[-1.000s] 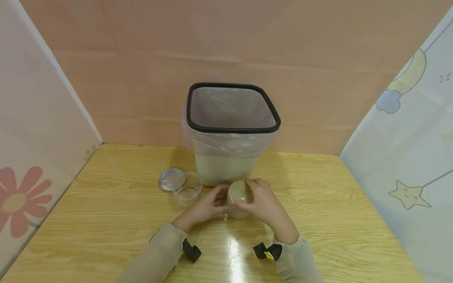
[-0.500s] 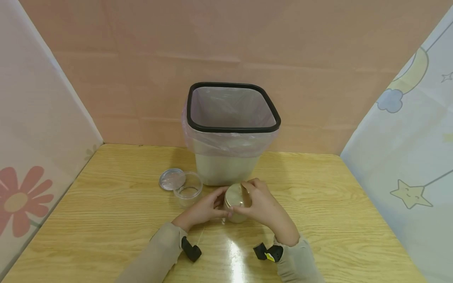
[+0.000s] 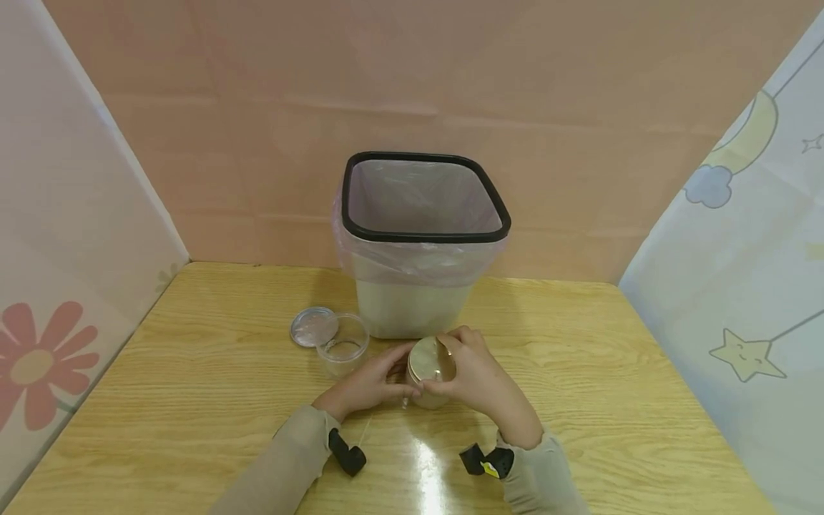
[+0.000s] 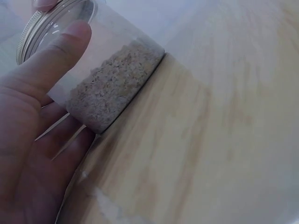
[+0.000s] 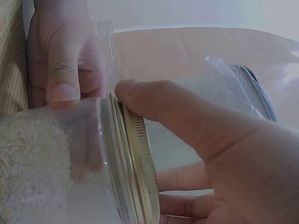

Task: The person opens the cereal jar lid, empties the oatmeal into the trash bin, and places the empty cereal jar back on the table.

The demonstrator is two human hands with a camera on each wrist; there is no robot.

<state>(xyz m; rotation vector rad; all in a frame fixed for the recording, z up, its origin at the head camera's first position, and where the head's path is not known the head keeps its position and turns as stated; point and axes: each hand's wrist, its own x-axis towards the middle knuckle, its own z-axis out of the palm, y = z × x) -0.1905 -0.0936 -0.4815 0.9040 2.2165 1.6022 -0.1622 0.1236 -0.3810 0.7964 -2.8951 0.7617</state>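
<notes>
A clear jar (image 4: 114,79) about half full of pale beige flakes stands on the table, with a gold lid (image 3: 425,357) on top. My left hand (image 3: 370,384) holds the jar's body from the left, thumb on the near side and fingers round the far side. From the right, my right hand (image 3: 479,379) grips the ribbed edge of the lid between thumb and fingers. In the right wrist view the lid (image 5: 140,158) sits at the jar's mouth; whether it is loose I cannot tell.
Behind the jar stands a white bin (image 3: 412,307) with a black rim and a pinkish liner. Left of the hands is a clear open tub (image 3: 341,365), beside a round silver-edged lid (image 3: 312,327). Fabric walls enclose the wooden table (image 3: 566,357).
The jar has shifted slightly towards me and to the left, with both hands staying on it. My right fingers have moved a little round the lid's edge.
</notes>
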